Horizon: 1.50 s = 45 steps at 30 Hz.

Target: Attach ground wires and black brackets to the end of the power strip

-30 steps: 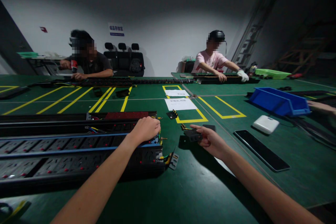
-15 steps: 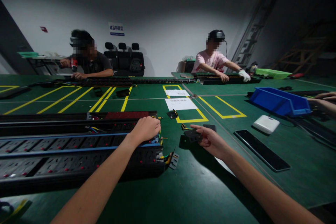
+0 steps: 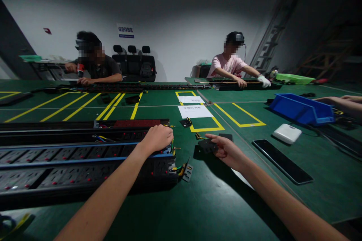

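Observation:
My left hand [image 3: 157,138] is closed over the right end of a long power strip [image 3: 85,153] with black sockets, red dots and blue edges. Its fingertips are mostly hidden behind the strip's end. In my right hand [image 3: 228,151] is a small black end plate [image 3: 207,145], pinched between thumb and fingers just above the table. Beside its left edge are brass-coloured terminals [image 3: 198,135]. Nearest me lies another power strip [image 3: 113,175], with a slotted metal bracket [image 3: 187,172] and yellow-green wires at its end. A black bracket [image 3: 186,122] rests beyond my hands.
On the right of the green table [image 3: 215,203] lie a phone [image 3: 283,161], a white box [image 3: 286,134] and a blue bin [image 3: 302,109]. Paper sheets [image 3: 195,112] lie ahead. Two co-workers [image 3: 97,64] sit across; another person's arm [image 3: 330,101] reaches in at right.
Both my hands stay almost still, holding the same things. At the right edge, the other person's arms have shifted behind the blue bin. The co-worker across on the right has leaned slightly rightward.

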Motion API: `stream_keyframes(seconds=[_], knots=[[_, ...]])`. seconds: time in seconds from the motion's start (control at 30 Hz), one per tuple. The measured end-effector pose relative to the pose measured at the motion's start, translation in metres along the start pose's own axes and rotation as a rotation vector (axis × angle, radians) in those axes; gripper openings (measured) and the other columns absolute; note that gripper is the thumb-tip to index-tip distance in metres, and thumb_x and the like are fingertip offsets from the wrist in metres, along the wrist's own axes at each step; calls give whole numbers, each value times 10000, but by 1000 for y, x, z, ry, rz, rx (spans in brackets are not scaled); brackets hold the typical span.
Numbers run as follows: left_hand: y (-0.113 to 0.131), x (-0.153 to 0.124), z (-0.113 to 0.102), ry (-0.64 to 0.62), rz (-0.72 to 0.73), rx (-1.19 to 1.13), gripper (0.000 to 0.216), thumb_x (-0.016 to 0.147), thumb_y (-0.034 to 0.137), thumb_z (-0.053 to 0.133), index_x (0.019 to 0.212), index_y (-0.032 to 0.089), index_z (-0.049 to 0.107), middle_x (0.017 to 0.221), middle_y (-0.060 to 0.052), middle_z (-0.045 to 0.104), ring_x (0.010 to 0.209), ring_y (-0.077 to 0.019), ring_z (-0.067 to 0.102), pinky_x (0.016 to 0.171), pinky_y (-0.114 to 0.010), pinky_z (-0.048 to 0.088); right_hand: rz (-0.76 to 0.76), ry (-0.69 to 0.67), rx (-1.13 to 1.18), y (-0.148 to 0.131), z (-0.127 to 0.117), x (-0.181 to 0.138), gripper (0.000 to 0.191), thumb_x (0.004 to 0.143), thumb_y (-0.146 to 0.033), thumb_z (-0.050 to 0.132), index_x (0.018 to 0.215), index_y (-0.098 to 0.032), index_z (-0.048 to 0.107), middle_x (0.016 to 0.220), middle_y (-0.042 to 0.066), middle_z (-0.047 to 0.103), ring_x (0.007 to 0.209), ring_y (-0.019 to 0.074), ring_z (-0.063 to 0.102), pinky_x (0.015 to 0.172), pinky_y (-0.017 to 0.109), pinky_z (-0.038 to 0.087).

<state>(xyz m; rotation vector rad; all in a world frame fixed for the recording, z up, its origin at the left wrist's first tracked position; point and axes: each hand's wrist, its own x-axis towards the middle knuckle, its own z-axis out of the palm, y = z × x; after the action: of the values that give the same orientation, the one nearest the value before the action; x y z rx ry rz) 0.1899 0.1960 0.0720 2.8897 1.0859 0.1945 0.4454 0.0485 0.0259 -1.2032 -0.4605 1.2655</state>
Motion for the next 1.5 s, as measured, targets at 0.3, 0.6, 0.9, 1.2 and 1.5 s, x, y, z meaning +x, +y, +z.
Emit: stream_keyframes(seconds=[0.3,0.6,0.9,1.2,1.5], knots=[[1,-1,-2,3,4,-15,327,984,284,453,724,195,630,784,-112,687,744,-243,662,715,-362,452,-16,-37,-19,2,-2,1,317,748,-152,747,1056,-217,790,561,-62,415,409,52,264,329,148,242],[1,-1,-1,8,7,-17,327,982,283,458,713,198,624,774,-109,683,731,-234,653,706,-353,440,-30,-39,-62,2,-1,0,251,721,-178,740,960,-221,800,608,-44,468,417,65,257,315,203,228],[-1,1,3,9,0,-3,317,984,295,464,758,200,665,799,-108,704,756,-227,665,731,-346,462,-45,-55,-66,2,0,-2,273,736,-169,736,997,-216,801,556,-63,422,408,67,247,319,205,206],[0,1,1,-10,-5,13,327,1006,287,473,765,200,675,819,-103,706,785,-238,679,757,-360,480,-46,-63,-69,3,-1,0,254,739,-157,726,975,-197,812,573,-52,448,422,48,257,334,148,221],[2,-2,-2,-58,-17,73,273,1028,419,644,1066,153,690,1017,-50,701,923,-193,694,858,-391,586,-61,-59,-55,3,1,-3,291,758,-134,706,1023,-110,822,640,-23,485,423,13,301,356,113,227]])
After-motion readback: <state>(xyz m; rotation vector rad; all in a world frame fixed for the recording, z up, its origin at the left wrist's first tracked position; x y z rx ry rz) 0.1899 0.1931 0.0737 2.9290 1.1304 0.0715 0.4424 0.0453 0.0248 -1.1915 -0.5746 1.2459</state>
